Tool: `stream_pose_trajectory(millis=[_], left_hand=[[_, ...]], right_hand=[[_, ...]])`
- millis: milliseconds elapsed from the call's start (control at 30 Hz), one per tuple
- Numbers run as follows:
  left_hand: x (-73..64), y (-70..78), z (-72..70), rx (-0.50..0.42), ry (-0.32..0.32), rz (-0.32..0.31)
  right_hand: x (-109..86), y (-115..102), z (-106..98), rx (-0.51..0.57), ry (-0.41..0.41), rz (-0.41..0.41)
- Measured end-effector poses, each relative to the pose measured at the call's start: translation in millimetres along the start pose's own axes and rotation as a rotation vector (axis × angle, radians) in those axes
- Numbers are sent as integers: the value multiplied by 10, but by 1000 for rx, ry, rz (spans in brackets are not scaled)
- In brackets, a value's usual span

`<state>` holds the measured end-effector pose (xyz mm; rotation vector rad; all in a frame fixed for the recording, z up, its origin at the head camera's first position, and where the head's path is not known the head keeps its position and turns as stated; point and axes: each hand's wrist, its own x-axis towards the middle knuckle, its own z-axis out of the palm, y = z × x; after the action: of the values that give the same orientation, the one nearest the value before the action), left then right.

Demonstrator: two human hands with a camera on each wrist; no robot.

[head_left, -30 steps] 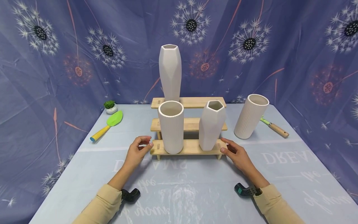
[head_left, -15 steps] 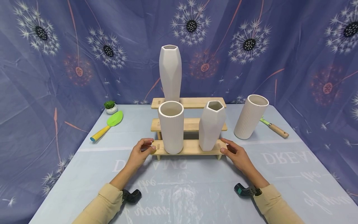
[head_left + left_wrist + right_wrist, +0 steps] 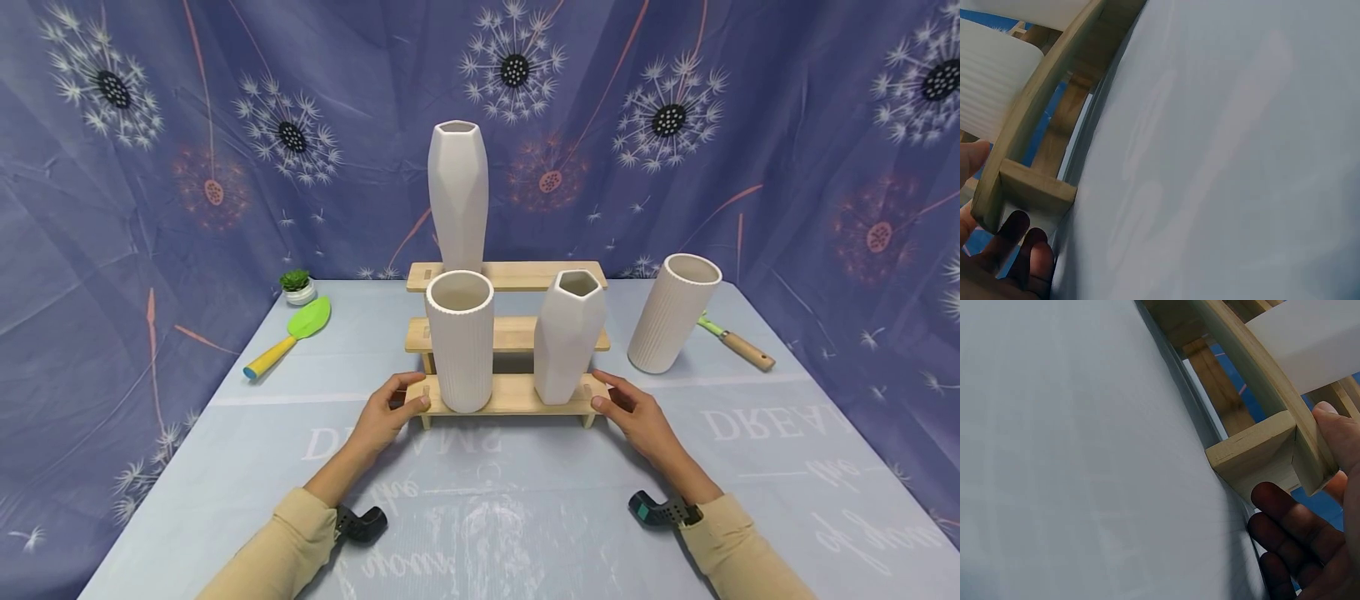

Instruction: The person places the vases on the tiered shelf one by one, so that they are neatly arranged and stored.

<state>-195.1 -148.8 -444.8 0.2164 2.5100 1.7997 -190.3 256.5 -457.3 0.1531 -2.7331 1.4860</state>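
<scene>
A three-tier wooden stand (image 3: 517,392) is in the middle of the table. My left hand (image 3: 386,421) grips the left end of its lowest board, thumb on top and fingers about the edge. At the board's right end, my right hand (image 3: 637,421) holds on the same way. On this lowest tier stand a white ribbed vase (image 3: 465,350) at left and a white faceted vase (image 3: 566,342) at right. A taller faceted vase (image 3: 458,196) rises from the top tier, its base hidden. Both wrist views show the thumbs over the board (image 3: 1029,100), with other fingers below by the legs (image 3: 1254,453).
Right of the stand, another ribbed vase (image 3: 671,317) is on the table. Behind it lies a wooden-handled garden tool (image 3: 746,346), its head hidden. A green trowel with a yellow handle (image 3: 288,337) and a small potted succulent (image 3: 297,287) are at the left. A patterned curtain (image 3: 360,150) hangs behind.
My left hand has moved right and slightly down, from beside the lowest board's left end onto it. My right hand has stayed at the right end. The stand and vases look unmoved.
</scene>
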Motion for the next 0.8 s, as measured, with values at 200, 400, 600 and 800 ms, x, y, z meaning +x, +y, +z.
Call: stream_pose_trajectory(millis=[200, 400, 600, 800], left_hand=[[7, 1, 48, -15, -8, 5], [17, 25, 78, -61, -14, -24], [22, 92, 98, -113, -39, -46], [29, 44, 122, -89, -26, -39]], right_hand=[[-5, -3, 9, 4, 2, 1], [-6, -11, 14, -5, 2, -12], [-5, -21, 11, 3, -4, 5], [-3, -22, 7, -33, 9, -2]])
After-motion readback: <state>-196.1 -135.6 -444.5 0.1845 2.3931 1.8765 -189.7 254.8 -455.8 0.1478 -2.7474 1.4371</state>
